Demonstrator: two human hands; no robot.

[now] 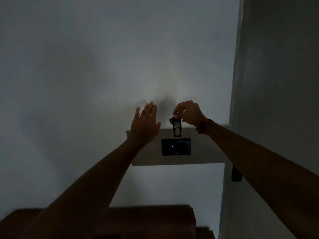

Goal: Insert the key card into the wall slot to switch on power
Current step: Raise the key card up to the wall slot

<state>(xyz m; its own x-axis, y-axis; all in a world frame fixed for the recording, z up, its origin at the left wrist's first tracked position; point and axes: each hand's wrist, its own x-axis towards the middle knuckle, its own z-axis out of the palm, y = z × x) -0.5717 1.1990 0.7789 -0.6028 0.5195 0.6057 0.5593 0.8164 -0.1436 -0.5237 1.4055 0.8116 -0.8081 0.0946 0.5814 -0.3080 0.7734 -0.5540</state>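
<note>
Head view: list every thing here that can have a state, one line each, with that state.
Key card: hanging upright from the right hand, above the wall panel, not yet inserted.
Right hand: fingers pinched shut on the top of the key card.
Left hand: open, fingers spread, empty, raised toward the wall.
Wall panel: dark, no lit indicator visible; slot itself too dim to make out.
Room: dim, power apparently off.
</note>
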